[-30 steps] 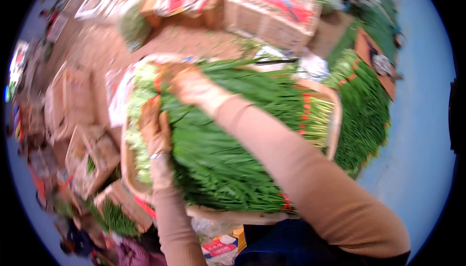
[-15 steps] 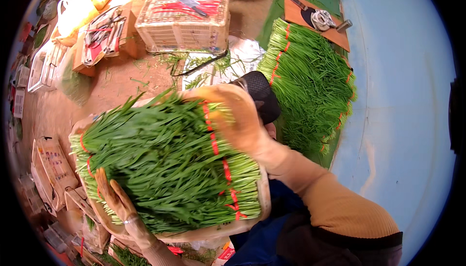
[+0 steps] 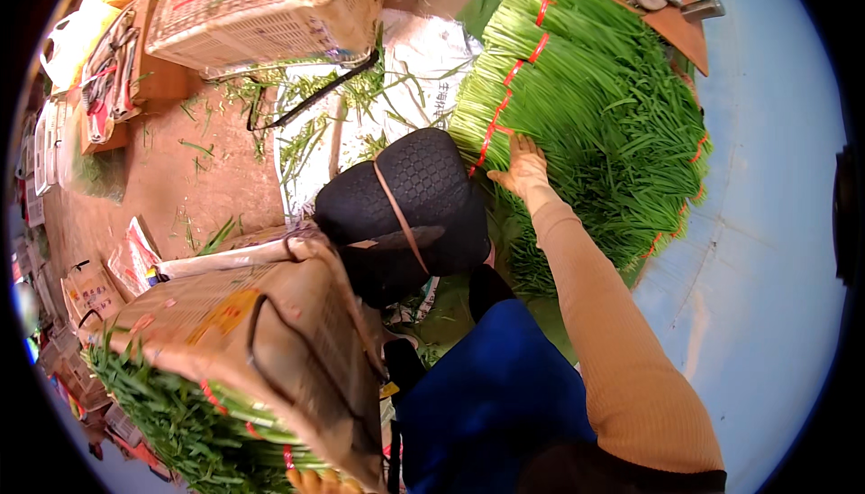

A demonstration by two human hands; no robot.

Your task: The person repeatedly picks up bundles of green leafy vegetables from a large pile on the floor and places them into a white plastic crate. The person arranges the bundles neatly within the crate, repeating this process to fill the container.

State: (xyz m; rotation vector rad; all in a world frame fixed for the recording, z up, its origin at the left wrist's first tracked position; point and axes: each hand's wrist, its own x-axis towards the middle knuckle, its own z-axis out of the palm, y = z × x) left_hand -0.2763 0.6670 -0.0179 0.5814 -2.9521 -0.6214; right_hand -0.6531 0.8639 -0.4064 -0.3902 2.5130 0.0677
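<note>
My right hand (image 3: 523, 168), in a tan glove, reaches out to a large stack of green chives (image 3: 577, 124) bound with red ties. Its spread fingers touch the stems near one red band and grasp nothing that I can see. At the lower edge, the fingertips of my left hand (image 3: 323, 482) lie against the stem ends of other chive bundles (image 3: 207, 422). The rest of that hand is out of the picture. These bundles sit in a tan crate (image 3: 306, 341) at lower left, whose near side shows a dark cord.
A black cushion (image 3: 405, 196) with a tan strap stands between crate and stack. Beyond it, a white sack (image 3: 414, 70) bears loose trimmings. An upturned-looking lattice crate (image 3: 270, 34) holds red ties. A brown board (image 3: 689, 39) lies at the stack's far end, beside the blue wall (image 3: 757, 224).
My right hand has left the crate's chives and moved right onto the large stack. The crate now appears lower left, and my left hand shows only at the bottom edge. The view has shifted.
</note>
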